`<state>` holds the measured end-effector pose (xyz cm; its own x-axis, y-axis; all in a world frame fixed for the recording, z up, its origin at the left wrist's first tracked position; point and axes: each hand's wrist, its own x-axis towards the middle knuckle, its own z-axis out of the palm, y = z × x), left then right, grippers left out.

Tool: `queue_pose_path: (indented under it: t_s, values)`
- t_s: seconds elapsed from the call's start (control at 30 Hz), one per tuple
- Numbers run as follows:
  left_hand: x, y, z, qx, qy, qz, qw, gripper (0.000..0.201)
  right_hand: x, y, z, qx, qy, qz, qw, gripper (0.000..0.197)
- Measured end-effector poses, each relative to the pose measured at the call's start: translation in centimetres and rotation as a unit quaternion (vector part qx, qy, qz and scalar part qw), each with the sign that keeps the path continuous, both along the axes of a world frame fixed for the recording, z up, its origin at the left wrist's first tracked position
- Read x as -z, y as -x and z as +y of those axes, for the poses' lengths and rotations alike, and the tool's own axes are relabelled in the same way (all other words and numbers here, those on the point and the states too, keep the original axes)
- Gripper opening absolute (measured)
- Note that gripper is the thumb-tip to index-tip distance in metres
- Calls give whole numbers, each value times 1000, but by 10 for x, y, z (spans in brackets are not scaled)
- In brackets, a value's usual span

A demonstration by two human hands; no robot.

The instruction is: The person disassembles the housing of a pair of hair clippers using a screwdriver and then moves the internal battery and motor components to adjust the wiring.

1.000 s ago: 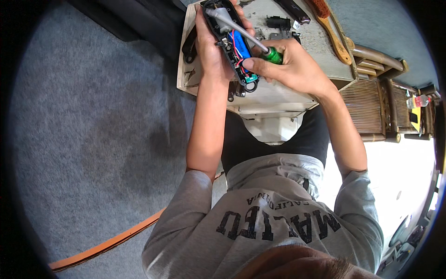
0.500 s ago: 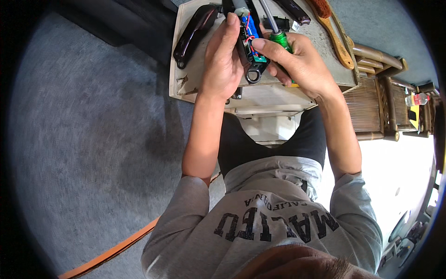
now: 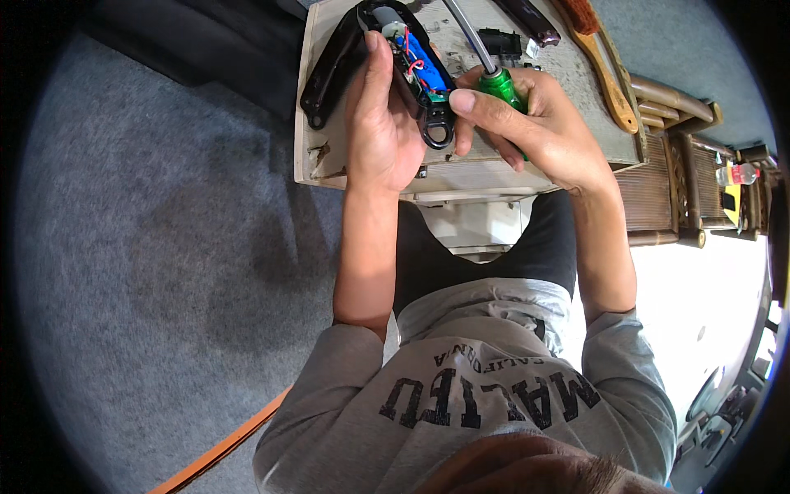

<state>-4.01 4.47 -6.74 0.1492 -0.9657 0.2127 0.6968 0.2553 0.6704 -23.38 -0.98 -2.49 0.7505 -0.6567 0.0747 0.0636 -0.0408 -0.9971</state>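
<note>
Step in hand, apparently: handling an opened black housing (image 3: pixel 403 83), its blue cell (image 3: pixel 426 71) and wires showing, above the worktop (image 3: pixel 568 123). Next move is likely calling for a steady hold, sparing the wiring. Left hand (image 3: pixel 380 136) is cradling the housing, fingers clamping it, thumb pointing up. Right hand (image 3: pixel 550 128) is gripping a green-handled screwdriver (image 3: pixel 500 85), shaft angling away; thumb tip is resting beside the housing's near end, contact unclear.
</note>
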Motion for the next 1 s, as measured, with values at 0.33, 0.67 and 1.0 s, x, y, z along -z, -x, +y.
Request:
queue_pose_path:
  t_s: [0.33,0.67,1.0]
  values:
    - [-2,-4,0,24,2,-10,1000,52,7,1,0,83,-32,-52,995,36]
    - [-8,10,1,-94,-50,-66,992,48,10,3,9,50,93,-58,993,21]
    - [-24,27,4,-143,-54,-108,982,40,6,6,11,46,103,-45,993,18]
